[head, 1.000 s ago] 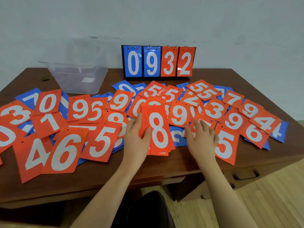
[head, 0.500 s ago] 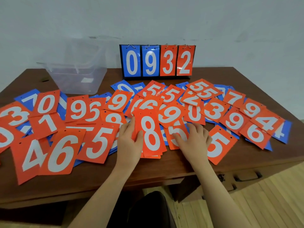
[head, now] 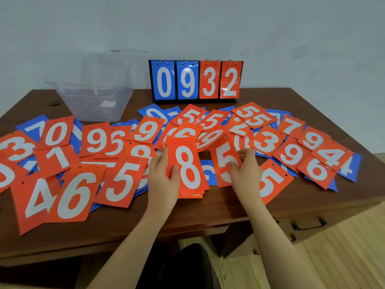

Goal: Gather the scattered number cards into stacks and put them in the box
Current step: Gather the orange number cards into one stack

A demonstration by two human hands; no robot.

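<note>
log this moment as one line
left hand holds orange stack, 8 on top | right hand pinches orange 5 card | clear box empty

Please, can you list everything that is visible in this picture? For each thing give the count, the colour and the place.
stack of cards: one, orange, 8 on top, near the front middle of the table.
5 card: one, orange, just right of the stack.
loose cards: many, too overlapped to count, orange and blue, spread across the table.
box: one, clear plastic, far left of the table, no cards seen in it.
scoreboard: one, two blue and two orange panels reading 0932, standing at the back.
table: one, dark brown wood, with a drawer handle at the front right.
left hand: holds the stack.
right hand: fingers on the 5 card.
</note>
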